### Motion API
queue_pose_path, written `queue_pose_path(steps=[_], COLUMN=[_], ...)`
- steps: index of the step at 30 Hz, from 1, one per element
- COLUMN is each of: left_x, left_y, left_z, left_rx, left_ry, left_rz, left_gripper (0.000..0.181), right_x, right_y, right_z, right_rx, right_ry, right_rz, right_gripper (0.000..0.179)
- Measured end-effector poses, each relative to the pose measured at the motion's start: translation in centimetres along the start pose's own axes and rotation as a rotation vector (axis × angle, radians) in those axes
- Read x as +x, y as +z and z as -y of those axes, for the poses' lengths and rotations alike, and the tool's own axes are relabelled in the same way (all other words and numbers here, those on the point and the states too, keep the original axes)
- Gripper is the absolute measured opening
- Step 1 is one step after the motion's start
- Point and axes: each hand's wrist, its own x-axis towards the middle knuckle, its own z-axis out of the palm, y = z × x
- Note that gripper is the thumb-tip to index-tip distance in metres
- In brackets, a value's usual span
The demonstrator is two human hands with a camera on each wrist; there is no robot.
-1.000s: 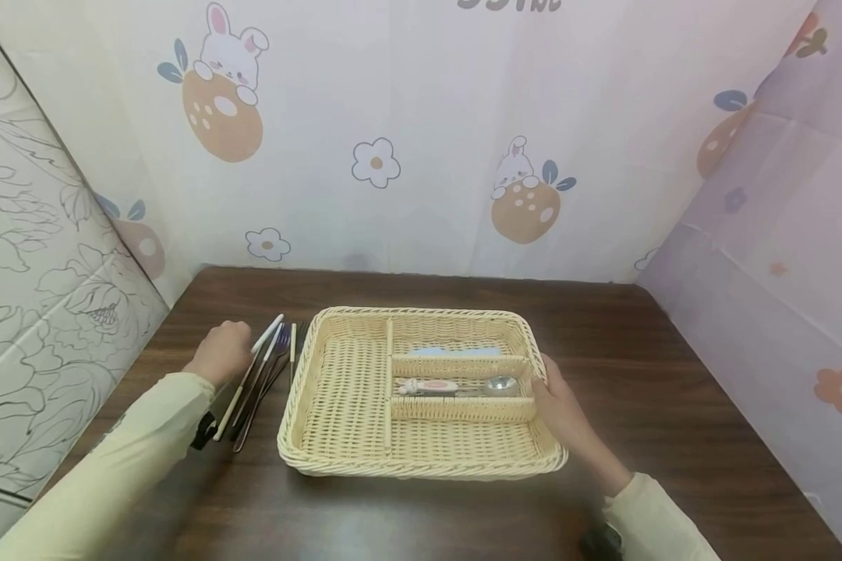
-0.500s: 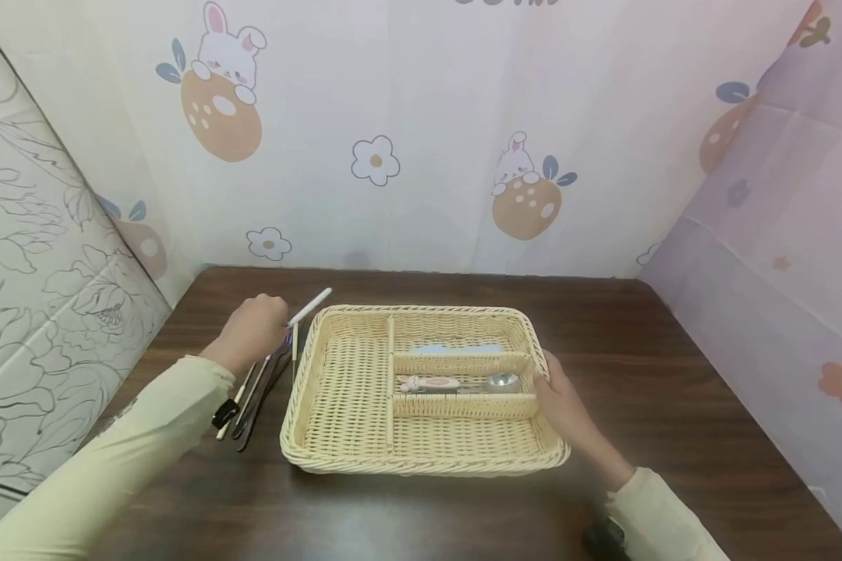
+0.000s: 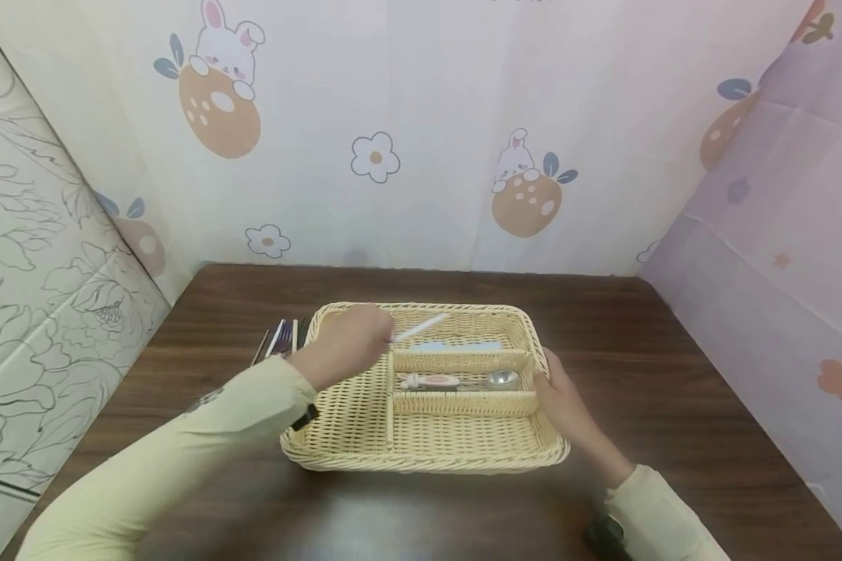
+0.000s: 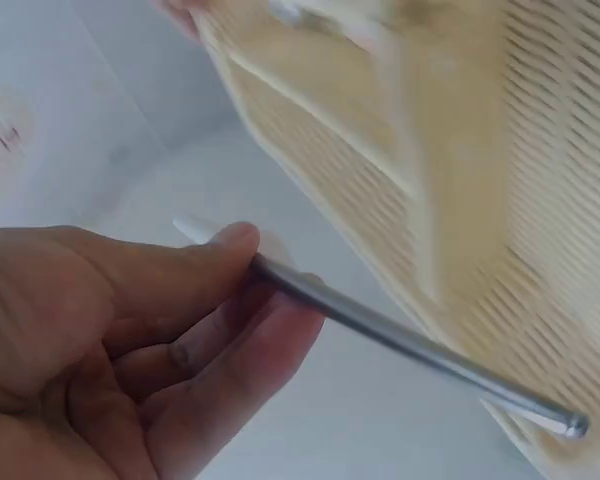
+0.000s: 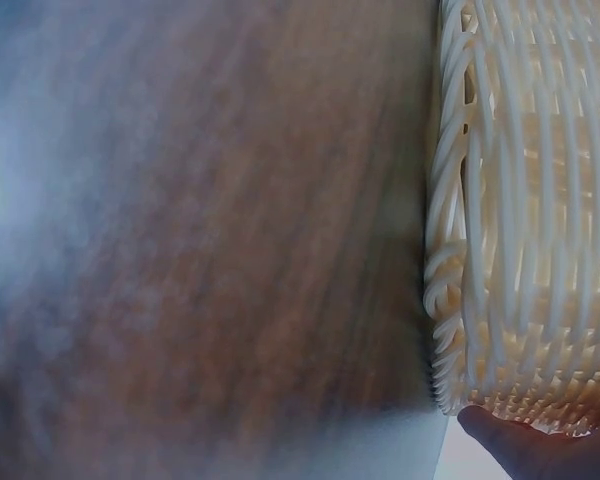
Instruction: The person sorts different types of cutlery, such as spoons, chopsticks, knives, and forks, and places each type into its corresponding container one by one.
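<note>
Cutlery lies on the tabletop at left; the left hand, fingers pinching a utensil, has just swung over the basket, leaving the utensil lifted but not yet placed. The right hand grips the basket's right rim.

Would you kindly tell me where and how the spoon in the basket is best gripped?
Probably by its thick pale-and-pink handle, pinched from above: the spoon lies lengthwise between two woven dividers flanking its long sides, while its shiny, rounded bowl looks harder to pinch.
</note>
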Motion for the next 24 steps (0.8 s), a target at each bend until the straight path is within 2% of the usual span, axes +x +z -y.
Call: queue_pose_path(steps=[2,6,11,15,19,22,24], left_x=[0.6,1.7,3.0,3.9,4.4,4.5,4.6], left_y=[0.2,1.0,2.9,4.8,5.9,6.3,6.5], left_z=[-1.7,-4.6,-7.5,-9.1,-9.9,-10.2,-10.2], left_rx=[-0.040,-0.048,-0.041,0.045,0.105,0.080,0.088], left_ry=[0.051,0.172,0.227,0.280,0.286,0.237,0.232], left_rz=[0.018,0.059,0.196,0.272,0.330,0.380,0.395], left_gripper=[0.009,0.010,0.009,0.009,0.010,0.014,0.014], right_x=[0.0,-0.1,-0.3,-0.4,-0.5,-0.5,-0.4], right_y=[-0.1,-0.1,-0.1,0.1,0.1,0.1,0.0], right_z=[0.0,0.1,0.0,0.1,0.2,0.2,0.2], right_rx=[0.004,0.005,0.016,0.031,0.051,0.040,0.037], right_ry=[0.001,0.009,0.018,0.017,0.027,0.048,0.068], right_rz=[0.000,0.003,0.001,0.000,0.003,0.000,-0.003], right_gripper=[0.052,0.053,0.053,0.052,0.052,0.053,0.053])
